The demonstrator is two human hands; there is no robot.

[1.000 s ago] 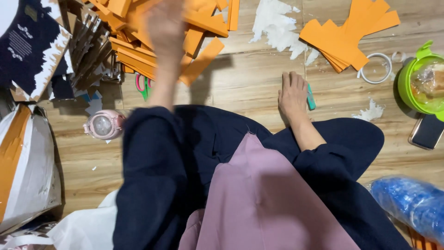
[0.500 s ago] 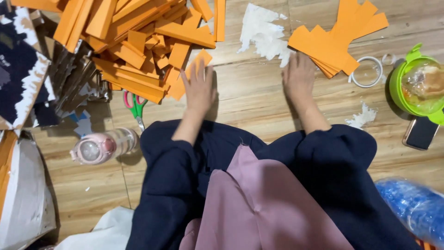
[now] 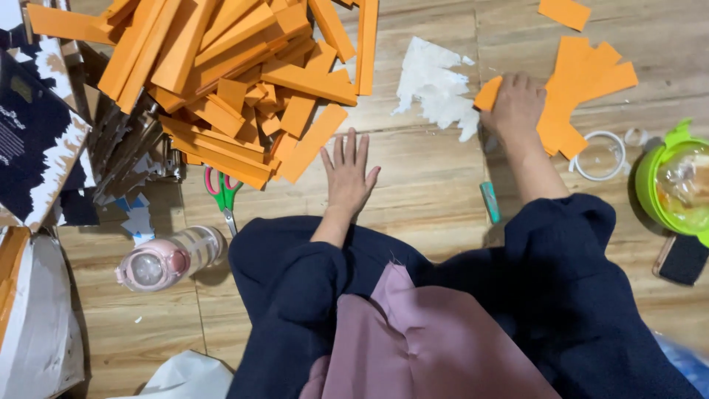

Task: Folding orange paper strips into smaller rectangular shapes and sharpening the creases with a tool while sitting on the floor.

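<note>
My left hand (image 3: 347, 174) lies flat on the wooden floor with its fingers spread, just below a big heap of orange cardboard strips (image 3: 221, 74). It holds nothing. My right hand (image 3: 515, 103) rests palm down on a stack of orange cut-out sheets (image 3: 583, 89) at the upper right, fingers curled over the stack's left edge. A torn white paper scrap (image 3: 436, 85) lies between the heap and the stack. A small teal cutter (image 3: 490, 202) lies on the floor beside my right forearm.
Scissors with red and green handles (image 3: 223, 193) lie left of my left hand. A pink-capped bottle (image 3: 166, 260) lies on its side lower left. A clear tape ring (image 3: 600, 155), a green bowl (image 3: 668, 185) and a dark phone (image 3: 681, 258) sit at right. Dark printed boxes (image 3: 37, 140) stand at left.
My left hand came down from the orange heap and settled flat on the floor. My right hand slid forward from the floor onto the orange sheet stack.
</note>
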